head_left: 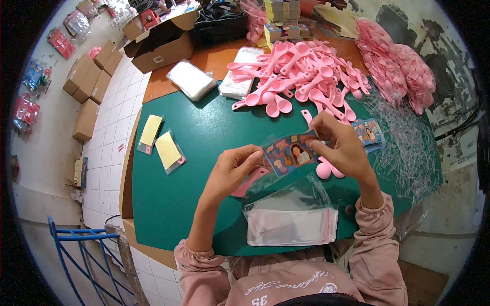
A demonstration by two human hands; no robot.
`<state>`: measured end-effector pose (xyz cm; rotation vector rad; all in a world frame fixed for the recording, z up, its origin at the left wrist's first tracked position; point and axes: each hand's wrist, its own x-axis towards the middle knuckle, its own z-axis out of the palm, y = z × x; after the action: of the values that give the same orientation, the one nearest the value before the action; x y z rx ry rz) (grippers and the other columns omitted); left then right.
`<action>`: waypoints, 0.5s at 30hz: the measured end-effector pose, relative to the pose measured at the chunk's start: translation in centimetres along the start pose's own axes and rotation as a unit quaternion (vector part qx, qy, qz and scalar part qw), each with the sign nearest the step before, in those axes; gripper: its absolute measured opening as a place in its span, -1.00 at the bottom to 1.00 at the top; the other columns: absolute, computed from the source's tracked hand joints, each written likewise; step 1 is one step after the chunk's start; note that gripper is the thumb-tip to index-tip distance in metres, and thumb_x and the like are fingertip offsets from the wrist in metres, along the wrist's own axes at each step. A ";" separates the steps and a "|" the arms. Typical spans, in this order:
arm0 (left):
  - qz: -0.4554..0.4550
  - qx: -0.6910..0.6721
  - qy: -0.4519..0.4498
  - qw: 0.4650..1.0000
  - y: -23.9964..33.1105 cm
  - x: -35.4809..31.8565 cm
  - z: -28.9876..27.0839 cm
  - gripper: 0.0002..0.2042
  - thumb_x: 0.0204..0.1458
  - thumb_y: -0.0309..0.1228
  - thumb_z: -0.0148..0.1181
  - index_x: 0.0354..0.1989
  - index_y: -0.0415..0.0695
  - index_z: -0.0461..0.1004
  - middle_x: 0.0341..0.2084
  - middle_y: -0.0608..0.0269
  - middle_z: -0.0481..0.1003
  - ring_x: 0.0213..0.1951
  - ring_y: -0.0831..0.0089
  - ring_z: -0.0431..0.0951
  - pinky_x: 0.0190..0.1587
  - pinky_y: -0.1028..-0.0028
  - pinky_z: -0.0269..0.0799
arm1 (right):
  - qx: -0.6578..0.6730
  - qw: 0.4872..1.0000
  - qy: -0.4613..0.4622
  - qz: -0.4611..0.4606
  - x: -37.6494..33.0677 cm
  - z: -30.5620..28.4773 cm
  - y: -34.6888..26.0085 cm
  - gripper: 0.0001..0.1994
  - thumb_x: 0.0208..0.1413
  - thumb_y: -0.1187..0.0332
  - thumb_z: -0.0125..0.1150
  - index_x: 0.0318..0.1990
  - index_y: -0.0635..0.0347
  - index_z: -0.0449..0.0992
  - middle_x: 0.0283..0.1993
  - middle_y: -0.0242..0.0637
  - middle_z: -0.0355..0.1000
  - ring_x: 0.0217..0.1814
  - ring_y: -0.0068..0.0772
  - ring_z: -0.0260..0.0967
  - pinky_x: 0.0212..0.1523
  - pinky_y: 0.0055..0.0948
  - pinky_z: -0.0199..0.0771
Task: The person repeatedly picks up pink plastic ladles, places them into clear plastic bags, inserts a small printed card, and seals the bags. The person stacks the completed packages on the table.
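Green bench [176, 214] is heaped with loose spoons [311, 74] | clear bag [267, 179] with pink spoon [249, 183] is pinched by left grip [232, 167], picture card [289, 156] by right grip [348, 150], above bench | card is best kept flat, bag edge steadied, corners unbent

A clear bag [269, 177] holds a pink spoon [250, 182], a colourful printed card [290, 155] slanting beside it between both hands [232, 167] [343, 147].
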<state>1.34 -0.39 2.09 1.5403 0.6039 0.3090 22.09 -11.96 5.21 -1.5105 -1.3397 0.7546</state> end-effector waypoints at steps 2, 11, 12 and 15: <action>-0.003 0.012 0.003 1.000 -0.3 -0.1 0.1 -0.74 0.14 -0.35 -0.09 -0.22 -0.32 0.42 -0.45 0.26 0.49 -0.37 0.58 0.48 -0.30 0.58 0.42 | -0.022 1.000 -0.020 -0.008 0.1 0.0 -0.2 -0.82 -0.05 0.48 0.15 -0.32 0.27 0.27 -0.42 -0.31 0.39 -0.34 -0.59 0.39 -0.36 -0.54 0.43; 0.051 0.047 -0.075 0.995 -0.3 0.2 1.7 -0.67 0.10 -0.42 -0.04 0.04 -0.22 0.30 -0.42 0.25 0.50 -0.40 0.70 0.39 -0.32 0.60 0.36 | -0.128 0.979 -0.155 -0.044 0.4 1.8 -0.1 -0.81 -0.16 0.46 0.19 -0.46 0.31 0.29 -0.55 -0.21 0.32 -0.50 -0.32 0.32 -0.43 -0.45 0.31; 0.047 0.072 -0.061 0.994 0.3 0.0 2.0 -0.64 0.09 -0.41 -0.02 0.08 -0.16 0.26 -0.48 0.23 0.50 -0.43 0.71 0.38 -0.35 0.59 0.35 | -0.140 0.974 -0.169 -0.058 0.4 2.0 0.3 -0.81 -0.17 0.46 0.19 -0.46 0.32 0.29 -0.55 -0.20 0.31 -0.49 -0.31 0.32 -0.43 -0.44 0.30; 0.061 0.118 -0.024 0.991 0.0 -0.1 2.4 -0.58 0.06 -0.42 0.01 0.14 -0.07 0.21 -0.59 0.22 0.48 -0.51 0.72 0.32 -0.42 0.58 0.32 | -0.117 0.976 -0.167 -0.081 0.2 2.4 0.6 -0.81 -0.17 0.47 0.18 -0.44 0.32 0.28 -0.54 -0.20 0.30 -0.49 -0.32 0.28 -0.45 -0.41 0.26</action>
<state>2.54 -2.47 1.94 1.8115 0.5225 0.3010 20.25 -11.11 3.82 -1.4746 -1.8346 0.7926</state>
